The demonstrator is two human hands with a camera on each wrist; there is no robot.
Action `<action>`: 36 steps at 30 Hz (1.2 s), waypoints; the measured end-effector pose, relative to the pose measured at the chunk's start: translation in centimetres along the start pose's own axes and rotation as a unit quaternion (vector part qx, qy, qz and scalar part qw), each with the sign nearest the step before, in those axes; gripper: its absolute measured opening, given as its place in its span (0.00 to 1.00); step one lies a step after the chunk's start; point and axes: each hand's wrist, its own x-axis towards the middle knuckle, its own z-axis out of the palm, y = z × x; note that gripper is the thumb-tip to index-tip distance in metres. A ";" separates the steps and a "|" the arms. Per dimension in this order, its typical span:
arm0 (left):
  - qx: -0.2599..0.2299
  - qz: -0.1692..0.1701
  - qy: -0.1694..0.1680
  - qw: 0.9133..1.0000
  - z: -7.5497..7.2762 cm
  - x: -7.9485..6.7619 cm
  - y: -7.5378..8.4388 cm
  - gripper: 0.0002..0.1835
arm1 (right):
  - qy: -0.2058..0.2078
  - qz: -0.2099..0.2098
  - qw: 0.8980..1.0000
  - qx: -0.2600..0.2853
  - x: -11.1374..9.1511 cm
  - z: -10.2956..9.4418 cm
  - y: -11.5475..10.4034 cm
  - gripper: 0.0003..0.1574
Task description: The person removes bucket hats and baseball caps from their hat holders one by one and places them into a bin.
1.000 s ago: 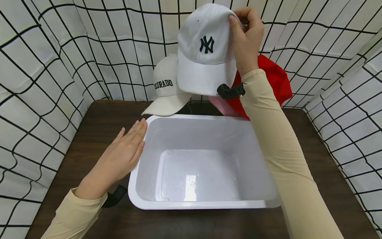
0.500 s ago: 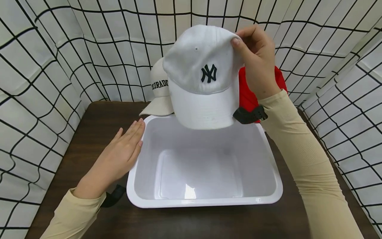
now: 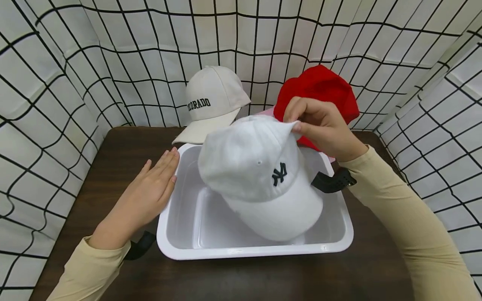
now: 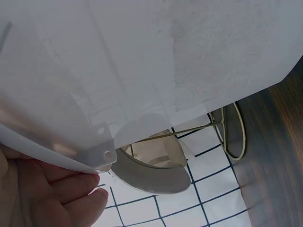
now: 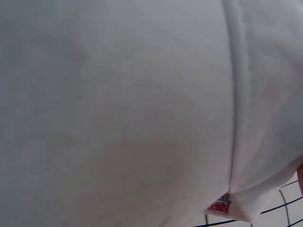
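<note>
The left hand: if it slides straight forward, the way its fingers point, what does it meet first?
Probably the beige cap behind the white bin; the left hand already lies flat on the bin's side. Depth is unclear.

white cap (image 3: 260,175) hides tub floor | pink cap (image 3: 263,112) mostly hidden

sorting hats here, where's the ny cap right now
In the head view the NY cap sits centre, over the white bin with its brim dipping inside, pinched at the crown by the right hand. The left hand rests on the bin's left wall.
</note>
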 end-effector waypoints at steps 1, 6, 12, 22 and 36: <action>-0.001 0.000 0.001 1.000 0.0 0.0 0.0 0.28 | -0.016 0.014 1.000 -0.006 -0.3 0.1 0.2 0.02; -0.001 -0.003 0.001 1.000 0.1 0.0 0.0 0.28 | -0.099 0.075 0.992 -0.026 -1.3 0.5 1.8 0.04; 0.000 -0.002 0.003 1.000 0.2 -0.1 0.0 0.28 | -0.205 0.127 0.970 0.000 -2.0 1.2 3.3 0.06; 0.002 0.000 0.002 1.000 0.1 0.0 0.0 0.28 | -0.305 0.172 0.933 0.083 -2.7 0.8 3.5 0.07; 0.001 -0.002 -0.003 1.000 0.1 0.1 0.0 0.29 | -0.363 0.205 0.905 0.084 -2.6 1.0 4.7 0.02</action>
